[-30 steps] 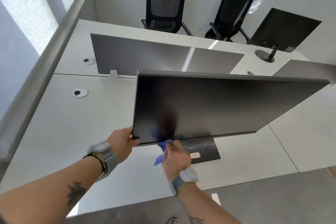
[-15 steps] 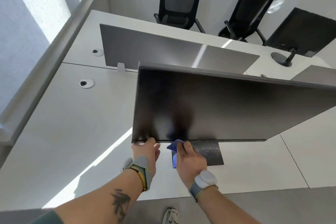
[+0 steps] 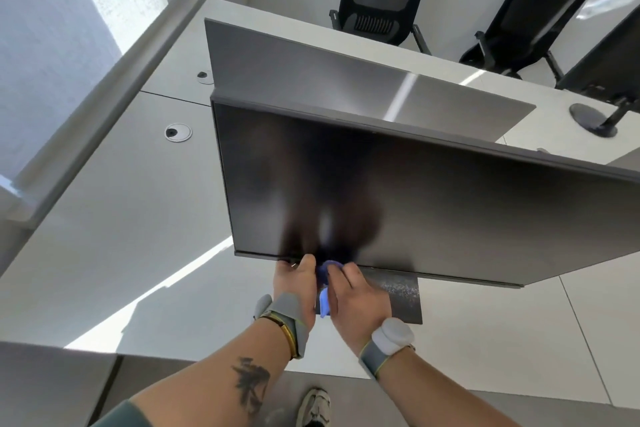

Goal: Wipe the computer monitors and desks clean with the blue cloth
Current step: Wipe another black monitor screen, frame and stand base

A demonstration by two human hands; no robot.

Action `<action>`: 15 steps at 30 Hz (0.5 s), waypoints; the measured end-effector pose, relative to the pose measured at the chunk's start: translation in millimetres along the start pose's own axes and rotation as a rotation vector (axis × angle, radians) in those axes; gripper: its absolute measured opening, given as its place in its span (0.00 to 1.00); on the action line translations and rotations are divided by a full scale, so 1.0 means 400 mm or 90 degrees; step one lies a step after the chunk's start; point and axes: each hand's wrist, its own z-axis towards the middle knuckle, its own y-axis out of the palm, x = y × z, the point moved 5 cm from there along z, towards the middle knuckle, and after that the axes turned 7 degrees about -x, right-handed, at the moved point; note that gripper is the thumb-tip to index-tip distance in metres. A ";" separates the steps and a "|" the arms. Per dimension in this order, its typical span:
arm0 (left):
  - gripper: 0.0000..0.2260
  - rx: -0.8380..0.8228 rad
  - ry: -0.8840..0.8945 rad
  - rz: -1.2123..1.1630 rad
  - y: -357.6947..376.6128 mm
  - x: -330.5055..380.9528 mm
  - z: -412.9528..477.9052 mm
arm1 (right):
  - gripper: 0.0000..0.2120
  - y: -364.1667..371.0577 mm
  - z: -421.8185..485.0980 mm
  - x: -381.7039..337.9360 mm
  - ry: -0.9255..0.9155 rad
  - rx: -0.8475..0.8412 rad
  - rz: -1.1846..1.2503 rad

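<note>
Cloth (image 3: 324,288) sits bunched in my right hand (image 3: 358,300), which curls round it, pressed at the bottom edge of the monitor (image 3: 450,204). My left hand (image 3: 294,279) grips that edge just beside, touching the cloth.

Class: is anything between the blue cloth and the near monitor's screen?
Nothing visible. The right hand holds the blue cloth at the bottom edge of the monitor; the left hand grips that edge just beside it, not in the way.
</note>
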 end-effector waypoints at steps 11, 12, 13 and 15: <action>0.10 -0.019 0.048 0.002 0.005 0.006 0.010 | 0.18 0.028 -0.003 0.042 0.017 0.046 -0.065; 0.08 -0.023 0.052 -0.009 0.007 0.010 0.009 | 0.17 0.020 -0.013 0.067 0.031 0.054 -0.072; 0.06 -0.022 0.056 -0.016 0.007 0.015 0.006 | 0.16 0.013 -0.021 0.088 0.046 0.060 -0.073; 0.05 -0.020 0.059 -0.012 0.008 0.014 0.007 | 0.10 0.007 -0.029 0.108 0.073 0.062 -0.064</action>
